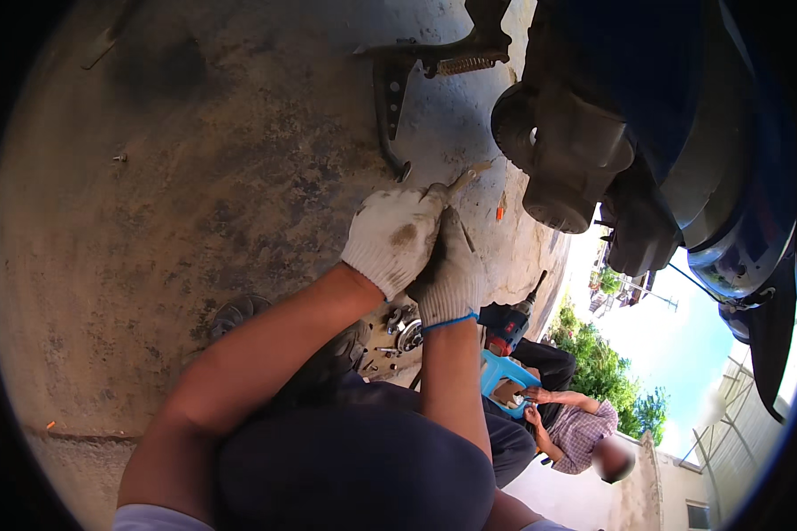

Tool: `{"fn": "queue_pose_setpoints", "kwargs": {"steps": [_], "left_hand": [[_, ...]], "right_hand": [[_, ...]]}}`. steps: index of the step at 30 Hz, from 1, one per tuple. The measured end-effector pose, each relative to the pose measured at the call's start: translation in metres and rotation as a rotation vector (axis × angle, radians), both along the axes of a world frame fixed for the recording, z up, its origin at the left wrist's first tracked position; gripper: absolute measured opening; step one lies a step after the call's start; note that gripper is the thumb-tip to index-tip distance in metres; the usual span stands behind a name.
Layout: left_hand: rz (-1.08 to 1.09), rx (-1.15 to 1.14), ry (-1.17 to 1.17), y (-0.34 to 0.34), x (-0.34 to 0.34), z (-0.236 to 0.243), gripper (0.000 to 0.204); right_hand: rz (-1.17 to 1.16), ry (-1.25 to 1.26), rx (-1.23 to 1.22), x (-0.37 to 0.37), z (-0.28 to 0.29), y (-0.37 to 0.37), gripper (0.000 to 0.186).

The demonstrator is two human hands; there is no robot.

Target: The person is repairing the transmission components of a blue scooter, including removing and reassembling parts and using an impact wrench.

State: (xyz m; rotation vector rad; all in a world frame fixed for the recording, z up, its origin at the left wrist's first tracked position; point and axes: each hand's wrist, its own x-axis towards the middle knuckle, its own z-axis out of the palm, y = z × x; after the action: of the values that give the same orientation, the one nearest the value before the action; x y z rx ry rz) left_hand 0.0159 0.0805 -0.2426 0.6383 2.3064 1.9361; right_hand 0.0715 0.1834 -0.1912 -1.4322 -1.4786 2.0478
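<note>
Both my hands wear white knit gloves with dark stains and meet in the middle of the view, above the concrete floor. My left hand is closed, and a slim tan, stick-like piece sticks out past its fingers; its kind does not show. Pressed against it, my right hand has a blue-edged cuff, and its fingers are partly hidden behind the left. Just beyond the hands is the dark metal stand of a scooter, with a coil spring beside it.
The scooter's dark underside and blue body fill the upper right. Metal parts lie by my legs, near a power drill. Another person sits at a light-blue plastic stool. A small orange piece lies on the floor.
</note>
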Motion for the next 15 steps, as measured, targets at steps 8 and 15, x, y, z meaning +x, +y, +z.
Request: {"fn": "queue_pose_setpoints", "kwargs": {"steps": [8,15], "left_hand": [[-0.093,0.054,0.068,0.039,-0.034,0.0,0.04],[-0.063,0.424,-0.198,0.074,-0.05,-0.011,0.021]], "right_hand": [[-0.022,0.108,0.051,-0.056,0.014,0.058,0.033],[0.084,0.077,0.149,-0.063,0.025,0.085,0.029]]}}
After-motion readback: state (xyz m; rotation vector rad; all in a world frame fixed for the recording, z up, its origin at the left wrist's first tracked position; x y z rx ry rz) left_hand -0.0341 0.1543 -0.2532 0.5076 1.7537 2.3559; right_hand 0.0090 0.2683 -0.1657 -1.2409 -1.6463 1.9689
